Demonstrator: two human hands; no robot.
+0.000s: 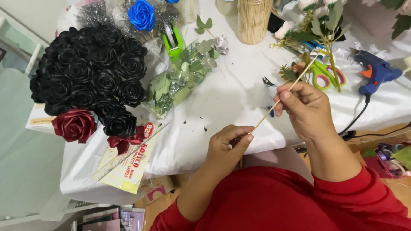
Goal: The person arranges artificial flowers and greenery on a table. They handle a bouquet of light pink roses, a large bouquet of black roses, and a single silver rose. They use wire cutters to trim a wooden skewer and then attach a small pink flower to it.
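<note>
- The left hand (pixel 226 143) hangs just off the near edge of the bench (pixel 239 90), its grip pinching the lower end of a thin wooden skewer (pixel 280 99) between thumb and forefinger.
- The right hand (pixel 305 108) holds the same skewer further up, fingers pressed together around it over the near part of the bench.
- The skewer runs slanted from the left hand up past the right hand, its far tip ending among the artificial greenery (pixel 319 32) near the far right.
- Green-handled scissors (pixel 325 73) lie just beyond the right hand, beside that greenery.
- A blue glue gun (pixel 376 70) rests at the right edge, its black cord trailing off the near side.
- A bouquet of black ribbon roses (pixel 92 70) fills the left end, with one dark red rose (pixel 75 125) at its near edge.
- A clear bag of green leaves (pixel 177 83) lies at the middle, just right of the bouquet.
- A blue rose (pixel 141 15) and a green tape dispenser (pixel 173 40) sit toward the far edge; a jar of wooden sticks (pixel 254 19) stands further right.
- A yellow paper packet (pixel 126 164) droops over the near left edge.
</note>
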